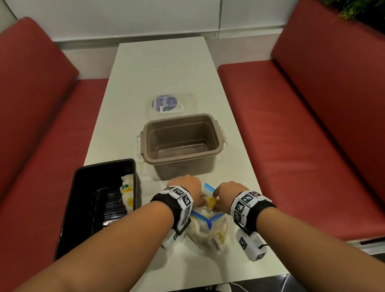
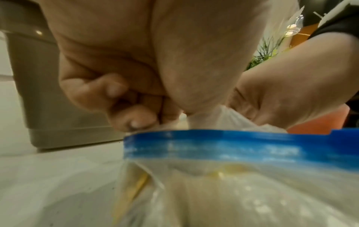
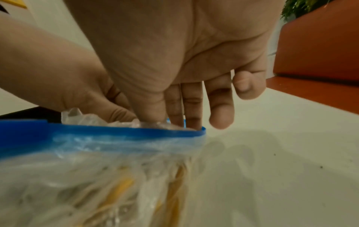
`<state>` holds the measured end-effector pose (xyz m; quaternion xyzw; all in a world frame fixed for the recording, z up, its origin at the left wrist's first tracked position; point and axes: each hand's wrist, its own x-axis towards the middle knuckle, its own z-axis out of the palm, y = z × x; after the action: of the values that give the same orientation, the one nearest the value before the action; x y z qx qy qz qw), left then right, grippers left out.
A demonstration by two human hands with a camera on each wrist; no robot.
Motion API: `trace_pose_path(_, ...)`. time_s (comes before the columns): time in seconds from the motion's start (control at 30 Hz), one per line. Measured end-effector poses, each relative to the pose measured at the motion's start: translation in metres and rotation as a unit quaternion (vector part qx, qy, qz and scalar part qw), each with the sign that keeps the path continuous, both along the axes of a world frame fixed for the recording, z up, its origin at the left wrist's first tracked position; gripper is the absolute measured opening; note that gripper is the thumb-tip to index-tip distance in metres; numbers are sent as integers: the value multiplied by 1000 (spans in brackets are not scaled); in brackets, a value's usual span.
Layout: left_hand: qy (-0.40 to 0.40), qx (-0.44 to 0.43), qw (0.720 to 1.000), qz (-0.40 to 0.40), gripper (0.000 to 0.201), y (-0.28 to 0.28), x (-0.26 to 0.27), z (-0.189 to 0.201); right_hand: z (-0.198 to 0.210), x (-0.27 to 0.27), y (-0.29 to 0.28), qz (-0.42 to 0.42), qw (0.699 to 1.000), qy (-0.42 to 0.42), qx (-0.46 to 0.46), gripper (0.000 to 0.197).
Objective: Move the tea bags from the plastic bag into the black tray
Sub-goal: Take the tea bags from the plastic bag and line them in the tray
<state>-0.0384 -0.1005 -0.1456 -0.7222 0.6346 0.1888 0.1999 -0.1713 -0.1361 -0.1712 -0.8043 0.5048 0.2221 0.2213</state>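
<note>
Item: plastic bag, clear, blue zip strip, lying on the white table just in front of the person, mouth facing away from them.

Contents: tea bags with yellow tags, still bunched inside; count cannot be told.

Destination: black tray, near left on the table; a few tea bags already lie along its right wall.

Grips: left hand has its fingers curled and pinching the film at the bag mouth. Right hand has its thumb and first fingers on the same rim, other fingers straight; at least 1 yellow tag shows between the 2 hands.

Also present: brown tub and clear lid, beyond the bag.

Risks, judged:
- Thin film may tear or slip if both hands pull apart hard.
- Tag strings look tangled; lifting 1 bag could drag others out onto the table.
- The bag is unweighted and may lift along with its contents.
</note>
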Motion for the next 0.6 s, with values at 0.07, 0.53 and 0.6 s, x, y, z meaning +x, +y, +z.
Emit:
trace_pose_path(0.07, -11, -2, 1000, 23, 44, 1, -3, -3, -2, 1, 1, -6, 1000, -9, 0, 31)
trace_pose_path(0.53, 17, -30, 998, 53, 15, 6, -19, -8, 4, 0, -6, -54, 990, -134, 7, 17)
trace_pose_path(0.6, 71, -37, 994, 78, 14, 4, -10, -5, 5, -3, -8, -69, 986, -149, 12, 20)
